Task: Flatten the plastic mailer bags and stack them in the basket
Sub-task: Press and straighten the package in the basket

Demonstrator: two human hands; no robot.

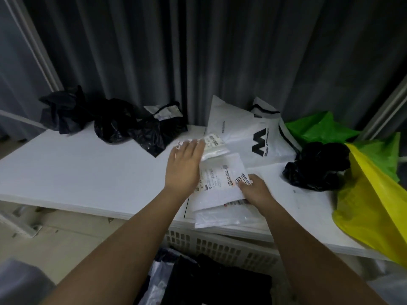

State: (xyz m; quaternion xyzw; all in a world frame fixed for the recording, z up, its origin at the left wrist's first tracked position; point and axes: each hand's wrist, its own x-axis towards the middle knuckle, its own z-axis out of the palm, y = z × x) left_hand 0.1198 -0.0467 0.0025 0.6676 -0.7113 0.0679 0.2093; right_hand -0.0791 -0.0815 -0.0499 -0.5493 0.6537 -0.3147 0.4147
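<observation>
Mailer bag (pixel 220 181) | flat on table (pixel 77 172) | long axis near-to-far | both hands on it

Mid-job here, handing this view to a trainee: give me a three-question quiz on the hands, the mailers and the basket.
1. True or false: the left hand lies flat with straight fingers on the white mailer.
2. Which bag sits directly left of the yellow bag? A) crumpled black bag B) a red bag C) a blue bag
3. Fill in: the right hand pinches the white mailer's ____ edge.

Key
1. True.
2. A.
3. Right. The mailer's near end overhangs the table above the white basket, which already holds dark bags.
</observation>
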